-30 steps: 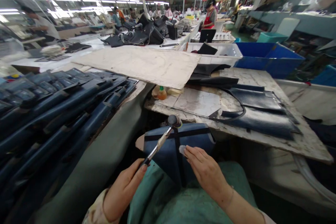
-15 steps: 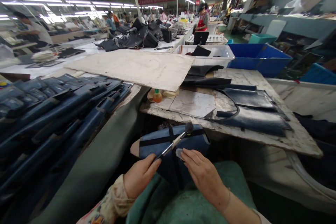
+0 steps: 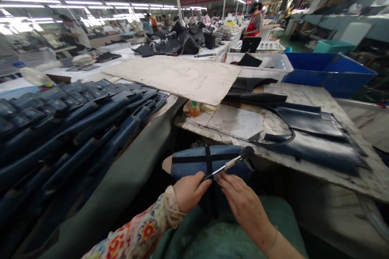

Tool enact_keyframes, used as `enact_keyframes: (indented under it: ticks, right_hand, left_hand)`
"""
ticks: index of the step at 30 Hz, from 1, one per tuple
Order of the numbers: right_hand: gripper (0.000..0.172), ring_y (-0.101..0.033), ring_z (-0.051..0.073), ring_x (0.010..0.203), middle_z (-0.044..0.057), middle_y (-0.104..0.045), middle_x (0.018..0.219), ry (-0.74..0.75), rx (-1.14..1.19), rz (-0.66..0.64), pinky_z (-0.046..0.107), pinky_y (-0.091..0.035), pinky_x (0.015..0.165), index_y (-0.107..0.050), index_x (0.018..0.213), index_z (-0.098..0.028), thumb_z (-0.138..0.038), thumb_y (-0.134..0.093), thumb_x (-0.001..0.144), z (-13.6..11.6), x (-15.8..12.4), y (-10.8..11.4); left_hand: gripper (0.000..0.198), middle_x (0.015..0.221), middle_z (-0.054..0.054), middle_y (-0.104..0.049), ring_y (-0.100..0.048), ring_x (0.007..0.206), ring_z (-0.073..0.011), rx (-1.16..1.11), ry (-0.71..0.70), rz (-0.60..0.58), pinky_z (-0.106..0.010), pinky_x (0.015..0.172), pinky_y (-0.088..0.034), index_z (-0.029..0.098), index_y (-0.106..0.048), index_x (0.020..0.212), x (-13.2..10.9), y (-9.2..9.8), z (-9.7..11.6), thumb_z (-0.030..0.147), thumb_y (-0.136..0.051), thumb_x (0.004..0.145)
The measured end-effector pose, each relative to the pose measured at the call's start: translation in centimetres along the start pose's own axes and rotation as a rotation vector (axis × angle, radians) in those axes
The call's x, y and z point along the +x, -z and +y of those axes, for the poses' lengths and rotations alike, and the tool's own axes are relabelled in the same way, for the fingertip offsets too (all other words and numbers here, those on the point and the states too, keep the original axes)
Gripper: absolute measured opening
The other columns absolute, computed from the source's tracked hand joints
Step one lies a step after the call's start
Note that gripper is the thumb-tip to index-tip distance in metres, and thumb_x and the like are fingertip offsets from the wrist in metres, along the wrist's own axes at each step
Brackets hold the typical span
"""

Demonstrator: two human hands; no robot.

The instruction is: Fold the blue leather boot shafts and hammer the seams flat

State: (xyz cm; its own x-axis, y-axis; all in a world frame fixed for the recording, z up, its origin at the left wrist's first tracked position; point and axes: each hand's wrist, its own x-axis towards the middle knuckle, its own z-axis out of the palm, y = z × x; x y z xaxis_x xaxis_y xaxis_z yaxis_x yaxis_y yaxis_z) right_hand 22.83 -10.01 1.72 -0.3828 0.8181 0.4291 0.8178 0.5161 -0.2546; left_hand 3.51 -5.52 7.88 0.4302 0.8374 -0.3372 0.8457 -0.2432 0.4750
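Note:
My left hand (image 3: 191, 191) is closed around the dark grip of a hammer-like tool (image 3: 225, 167) with a shiny metal shaft and a round black head. The tool points up and to the right, over a blue leather-like piece (image 3: 188, 161) crossed by black straps, with a pale tip at its left end. That piece lies at my lap, above a green apron (image 3: 243, 234). My right hand (image 3: 244, 202) is next to the shaft, fingers pressed together over the piece; the small whitish bit in its fingertips is mostly hidden now.
Rolled blue pieces (image 3: 88, 133) cover the table at left. On the worn board (image 3: 310, 89) at right lie dark glossy panels (image 3: 316, 139). A small orange bottle (image 3: 195, 110) stands by a pale sheet (image 3: 182, 75). Beyond are a white bin (image 3: 282, 62), a blue bin (image 3: 328, 64) and a person in red (image 3: 253, 26).
My view has turned left, so the surroundings shift right. My left hand and the hammer-like tool have come closer to my right hand; the whitish bit there is now mostly covered.

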Motion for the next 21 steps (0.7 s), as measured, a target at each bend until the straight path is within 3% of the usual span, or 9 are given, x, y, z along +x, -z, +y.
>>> enact_keyframes:
  ticks: [5, 11, 17, 21]
  right_hand:
    - [0.038, -0.056, 0.019, 0.106, 0.006, -0.059, 0.120, 0.015, 0.005, 0.044, 0.035, -0.051, 0.091, -0.054, 0.122, -0.017, -0.011, -0.040, 0.088, 0.2, 0.0, 0.0]
    - [0.037, -0.056, 0.019, 0.106, 0.007, -0.059, 0.120, 0.031, 0.016, 0.031, 0.036, -0.051, 0.091, -0.055, 0.121, -0.016, -0.012, -0.039, 0.088, 0.4, 0.2, 0.0]
    - [0.038, -0.057, 0.018, 0.105, 0.006, -0.060, 0.118, -0.011, 0.056, 0.029, 0.035, -0.051, 0.091, -0.054, 0.122, -0.020, -0.012, -0.039, 0.088, 0.3, 0.4, 0.4]
    - [0.039, -0.057, 0.017, 0.106, 0.005, -0.060, 0.118, -0.027, 0.119, 0.018, 0.034, -0.051, 0.092, -0.053, 0.123, -0.021, -0.012, -0.040, 0.087, 0.2, 0.6, 0.7]
  left_hand:
    - [0.033, 0.077, -0.001, -0.062, -0.059, 0.070, -0.0150, -0.243, 0.008, 0.136, -0.024, 0.067, -0.043, 0.021, -0.053, 0.089, -4.4, 0.5, -3.0, 0.043, -0.029, 0.091]
    - [0.038, 0.068, 0.000, -0.058, -0.057, 0.064, -0.0149, -0.293, 0.203, 0.163, -0.025, 0.065, -0.044, 0.020, -0.052, 0.077, -8.2, -0.2, -6.9, 0.050, -0.031, 0.087]
    - [0.041, 0.078, -0.003, -0.065, -0.061, 0.074, -0.0183, -0.319, 0.284, 0.293, -0.026, 0.072, -0.046, 0.023, -0.056, 0.087, -9.0, 0.1, -9.3, 0.056, -0.032, 0.083]
    - [0.035, 0.082, -0.002, -0.067, -0.063, 0.079, -0.0194, -0.177, 0.267, 0.230, -0.026, 0.076, -0.045, 0.025, -0.057, 0.087, -7.2, 2.0, -10.2, 0.052, -0.035, 0.083]
